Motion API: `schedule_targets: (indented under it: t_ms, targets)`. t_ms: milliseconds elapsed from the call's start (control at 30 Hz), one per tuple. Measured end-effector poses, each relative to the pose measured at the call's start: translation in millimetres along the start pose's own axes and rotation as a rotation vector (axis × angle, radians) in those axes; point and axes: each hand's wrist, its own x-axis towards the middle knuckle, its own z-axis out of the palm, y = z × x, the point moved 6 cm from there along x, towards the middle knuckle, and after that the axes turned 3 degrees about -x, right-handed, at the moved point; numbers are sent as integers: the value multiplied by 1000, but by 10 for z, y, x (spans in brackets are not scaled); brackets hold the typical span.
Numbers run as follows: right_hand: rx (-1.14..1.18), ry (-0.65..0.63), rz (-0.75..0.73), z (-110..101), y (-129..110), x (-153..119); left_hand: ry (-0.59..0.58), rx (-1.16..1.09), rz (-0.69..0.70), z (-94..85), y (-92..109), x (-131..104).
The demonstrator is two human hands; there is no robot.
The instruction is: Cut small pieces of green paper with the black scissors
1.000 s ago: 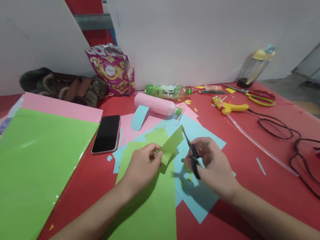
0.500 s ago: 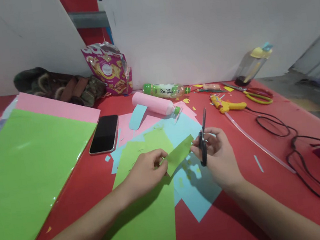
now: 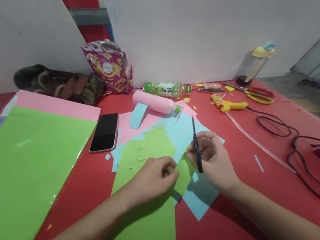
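Observation:
A small green paper piece spans the gap between my two hands, low over the blue and green sheets. Thumb and fingers of my left hand pinch its left side. My right hand is closed around black-handled scissors, whose blades point away from me, and its fingertips also touch the paper's far right corner. Under my left hand lies a larger green sheet with thin scraps on it. A light blue sheet shows below the piece. My fingers partly hide the scissor loops.
Behind are a pink-wrapped bottle, a green-tea bottle and a snack bag. A phone and a stack of green and pink paper lie left. To the right are a yellow glue gun, its black cord and yellow-handled scissors.
Both hands have come slightly lower with the green paper piece, which now hangs closer to the sheets. The scissors have moved a little left and stand straighter.

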Motion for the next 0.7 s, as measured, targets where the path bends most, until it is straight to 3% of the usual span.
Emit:
schedule_targets:
  t_ms: [233,467,700]
  targets:
    - [-24,-136,22,139,14,-109,81,-272,-50,82,-15,52]
    - [-24,-29,48,31,9,-14,166,-217,-51,-18,-19,26]
    - [-79,-16,37,2,19,-19,203,-55,33,-27,76,-16]
